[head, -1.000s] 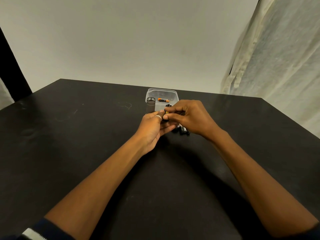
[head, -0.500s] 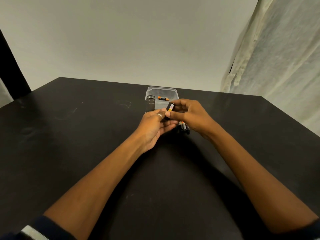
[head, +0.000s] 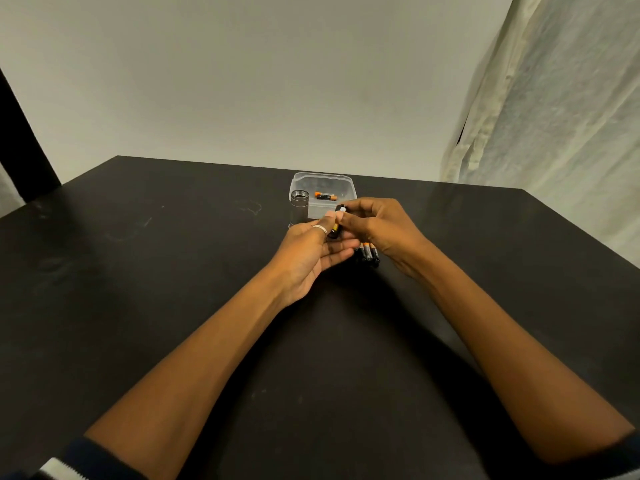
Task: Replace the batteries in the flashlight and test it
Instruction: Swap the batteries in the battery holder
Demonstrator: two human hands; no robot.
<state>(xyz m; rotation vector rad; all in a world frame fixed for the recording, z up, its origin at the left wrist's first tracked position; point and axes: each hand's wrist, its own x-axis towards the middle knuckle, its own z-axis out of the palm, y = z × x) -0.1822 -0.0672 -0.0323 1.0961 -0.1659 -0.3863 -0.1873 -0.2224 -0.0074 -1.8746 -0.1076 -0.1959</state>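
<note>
Head view, left hand [head: 311, 252], right hand [head: 381, 226] pinching dark cylinder [head: 334, 231]

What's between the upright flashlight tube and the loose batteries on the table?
Head view: left hand and right hand, together pinching a small black battery holder.

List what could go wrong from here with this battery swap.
1. The left hand and right hand pinch the small dark holder by fingertips alone; it may slip.
2. The tube stands upright close to the left hand; a knock could topple it.
3. Loose batteries lie under the right hand; they could roll, or get mixed with the battery in the box.
</note>
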